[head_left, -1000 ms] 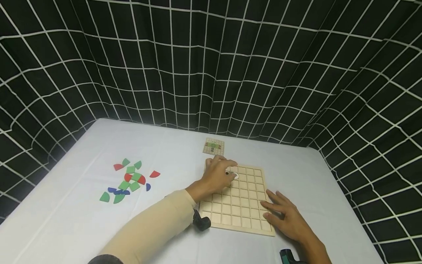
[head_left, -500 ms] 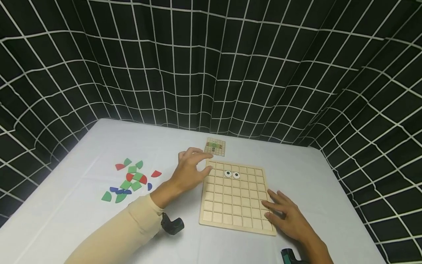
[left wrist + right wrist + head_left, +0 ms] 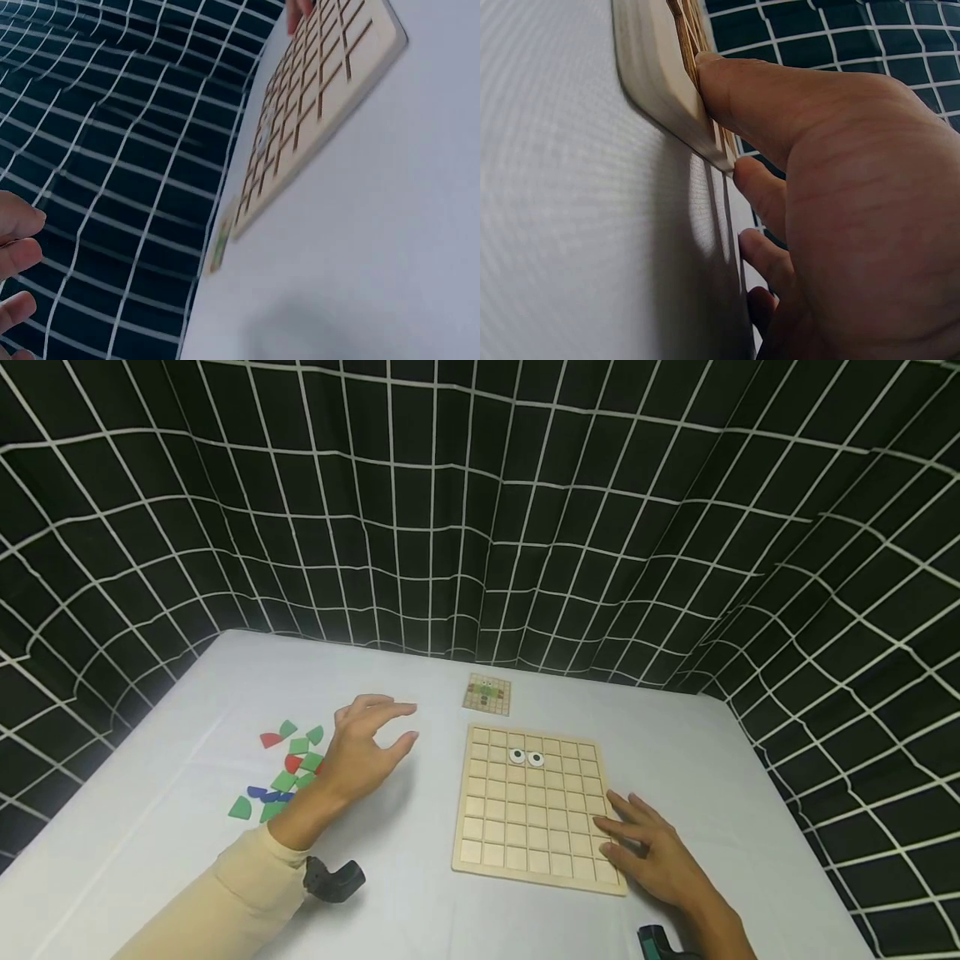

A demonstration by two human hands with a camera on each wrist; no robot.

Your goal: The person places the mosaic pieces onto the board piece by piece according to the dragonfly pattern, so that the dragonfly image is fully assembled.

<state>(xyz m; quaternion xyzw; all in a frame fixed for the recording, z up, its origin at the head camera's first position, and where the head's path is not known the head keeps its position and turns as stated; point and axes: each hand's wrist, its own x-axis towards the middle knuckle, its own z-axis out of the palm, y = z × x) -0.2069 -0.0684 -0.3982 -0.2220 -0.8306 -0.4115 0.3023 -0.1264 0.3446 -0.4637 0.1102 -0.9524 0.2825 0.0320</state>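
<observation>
While the right hand (image 3: 651,853) rests its relaxed fingers on the right edge of the wooden grid board (image 3: 516,833), just right of lower centre in the head view, the left hand (image 3: 356,762) hangs left of centre, thumb and forefinger parted, holding nothing. Two eye discs (image 3: 536,759) sit side by side on the board's upper part, so the step looks like a pause between placements; the next move probably calls for pinching up one of the flat coloured pieces (image 3: 283,781) at the frame's left.
</observation>
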